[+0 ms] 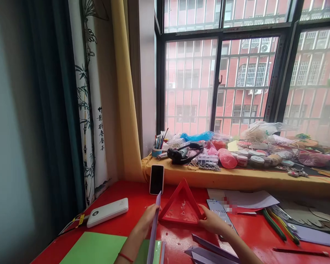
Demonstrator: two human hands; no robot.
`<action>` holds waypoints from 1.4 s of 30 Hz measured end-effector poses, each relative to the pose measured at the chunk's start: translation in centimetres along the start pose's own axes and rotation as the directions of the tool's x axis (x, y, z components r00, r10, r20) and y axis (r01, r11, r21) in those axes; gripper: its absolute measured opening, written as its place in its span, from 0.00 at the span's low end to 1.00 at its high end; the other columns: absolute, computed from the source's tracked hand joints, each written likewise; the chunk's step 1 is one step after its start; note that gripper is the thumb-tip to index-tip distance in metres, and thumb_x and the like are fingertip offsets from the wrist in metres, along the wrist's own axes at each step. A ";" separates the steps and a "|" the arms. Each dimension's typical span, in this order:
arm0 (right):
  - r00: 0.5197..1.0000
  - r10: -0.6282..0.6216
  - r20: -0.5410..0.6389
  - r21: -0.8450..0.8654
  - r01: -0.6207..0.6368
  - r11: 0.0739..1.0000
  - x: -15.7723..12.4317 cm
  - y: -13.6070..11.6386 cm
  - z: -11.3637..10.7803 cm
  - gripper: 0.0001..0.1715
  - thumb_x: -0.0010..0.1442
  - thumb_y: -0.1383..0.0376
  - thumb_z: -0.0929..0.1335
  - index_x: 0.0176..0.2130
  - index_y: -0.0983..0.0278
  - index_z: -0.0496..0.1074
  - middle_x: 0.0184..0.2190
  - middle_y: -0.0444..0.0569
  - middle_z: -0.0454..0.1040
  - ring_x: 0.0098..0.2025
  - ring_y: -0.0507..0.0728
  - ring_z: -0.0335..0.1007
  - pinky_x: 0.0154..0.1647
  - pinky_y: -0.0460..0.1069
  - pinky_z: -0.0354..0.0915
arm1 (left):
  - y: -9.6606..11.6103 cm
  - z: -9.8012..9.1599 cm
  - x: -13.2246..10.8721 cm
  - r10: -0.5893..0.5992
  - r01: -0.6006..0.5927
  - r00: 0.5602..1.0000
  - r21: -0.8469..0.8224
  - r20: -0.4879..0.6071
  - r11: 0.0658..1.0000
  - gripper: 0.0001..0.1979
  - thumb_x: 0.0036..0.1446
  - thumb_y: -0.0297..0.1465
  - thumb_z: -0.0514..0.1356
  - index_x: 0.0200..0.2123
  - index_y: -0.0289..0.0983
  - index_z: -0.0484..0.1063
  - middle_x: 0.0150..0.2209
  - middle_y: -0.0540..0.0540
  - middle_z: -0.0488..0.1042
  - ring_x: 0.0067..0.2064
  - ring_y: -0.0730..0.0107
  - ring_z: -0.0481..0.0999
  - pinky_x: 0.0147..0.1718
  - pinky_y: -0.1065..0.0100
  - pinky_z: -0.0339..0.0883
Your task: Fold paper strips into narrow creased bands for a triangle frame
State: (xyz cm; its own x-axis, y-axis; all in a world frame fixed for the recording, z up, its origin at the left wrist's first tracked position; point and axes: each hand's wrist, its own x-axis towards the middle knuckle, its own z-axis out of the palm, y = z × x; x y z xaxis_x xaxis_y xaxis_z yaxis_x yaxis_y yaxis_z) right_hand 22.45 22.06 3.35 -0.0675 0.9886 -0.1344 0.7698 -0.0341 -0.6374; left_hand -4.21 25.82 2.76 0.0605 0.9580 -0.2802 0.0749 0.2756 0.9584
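My left hand (pixel 149 217) is closed around a long purple paper strip (pixel 154 234), which is seen nearly edge-on and slants toward me. A red triangular frame (pixel 178 220) with an open middle rises from the red table just beyond. Its lower right corner is pinched by my right hand (pixel 210 220), thumb and fingers together. The frame's left corner comes close to the purple strip; whether they touch I cannot tell. Several folded purple paper strips (pixel 209 253) lie below my right forearm. Green paper (pixel 90 249) lies under and left of my left forearm.
A white power bank (pixel 107 212) with a cable lies left. One phone (pixel 156 179) leans upright at the back; another phone (pixel 220 214) lies behind my right hand. Right are green-handled pliers (pixel 275 224), a pencil (pixel 299 252) and papers (pixel 247 200). Craft supplies crowd the windowsill (pixel 176 176).
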 end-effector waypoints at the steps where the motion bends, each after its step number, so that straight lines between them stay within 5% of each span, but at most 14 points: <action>1: 1.000 -0.005 -0.003 0.014 0.005 1.000 0.2 0.1 0.2 0.21 0.67 0.61 0.69 0.56 0.64 0.68 0.52 0.52 0.73 0.48 0.60 0.74 0.49 0.60 0.71 | 0.0 0.0 -0.1 -0.015 0.015 1.000 -0.001 0.015 1.000 0.15 0.67 0.37 0.60 0.52 0.34 0.70 0.49 0.42 0.72 0.45 0.61 0.76 0.43 0.57 0.74; 6: 0.998 -0.065 -0.022 0.076 0.066 0.995 -0.6 0.4 0.9 0.21 0.66 0.64 0.69 0.57 0.64 0.67 0.52 0.52 0.73 0.49 0.60 0.74 0.52 0.60 0.69 | 0.5 -0.7 -1.1 -0.066 0.062 0.995 0.052 0.073 0.997 0.15 0.67 0.37 0.60 0.51 0.34 0.70 0.48 0.43 0.73 0.44 0.62 0.76 0.41 0.58 0.74; 10: 0.995 -0.101 -0.007 0.103 0.101 0.989 -2.0 0.5 0.9 0.32 0.57 0.75 0.67 0.60 0.62 0.65 0.53 0.52 0.75 0.50 0.58 0.74 0.52 0.51 0.67 | 1.0 -1.2 -1.8 -0.098 0.085 0.989 0.111 0.112 0.990 0.14 0.67 0.37 0.59 0.50 0.34 0.70 0.46 0.43 0.74 0.42 0.63 0.77 0.40 0.59 0.74; 18: 0.999 -0.047 -0.011 0.012 0.047 0.999 -4.8 1.9 0.6 0.45 0.50 0.74 0.64 0.66 0.62 0.58 0.47 0.53 0.78 0.47 0.60 0.75 0.47 0.49 0.64 | 1.2 0.2 -2.1 -0.128 0.096 0.979 0.200 0.157 0.975 0.15 0.67 0.37 0.60 0.51 0.34 0.70 0.48 0.43 0.73 0.44 0.62 0.76 0.41 0.58 0.74; 32: 1.000 -0.019 -0.016 0.047 0.020 0.999 -7.6 5.9 -0.1 0.46 0.53 0.73 0.64 0.69 0.64 0.52 0.44 0.52 0.77 0.43 0.58 0.74 0.47 0.50 0.65 | 1.4 2.9 -3.4 -0.156 0.061 0.940 0.300 0.304 0.952 0.14 0.67 0.37 0.59 0.50 0.34 0.70 0.47 0.43 0.73 0.43 0.63 0.77 0.41 0.58 0.74; 42: 0.999 -0.040 0.015 0.079 0.038 0.996 -10.6 7.1 -0.4 0.46 0.55 0.67 0.64 0.69 0.66 0.50 0.51 0.56 0.75 0.44 0.59 0.74 0.47 0.51 0.68 | 1.8 2.4 -4.1 -0.166 0.024 0.898 0.331 0.408 0.943 0.14 0.67 0.38 0.59 0.48 0.33 0.71 0.44 0.44 0.74 0.41 0.64 0.77 0.40 0.60 0.74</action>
State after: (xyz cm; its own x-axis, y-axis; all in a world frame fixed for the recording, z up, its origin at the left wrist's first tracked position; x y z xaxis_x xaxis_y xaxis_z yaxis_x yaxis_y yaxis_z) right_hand 28.85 11.42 0.55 -0.1076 0.9868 -0.1207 0.7143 -0.0077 -0.6998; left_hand -1.90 22.22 5.51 0.4482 0.7821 -0.4329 0.4018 0.2564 0.8791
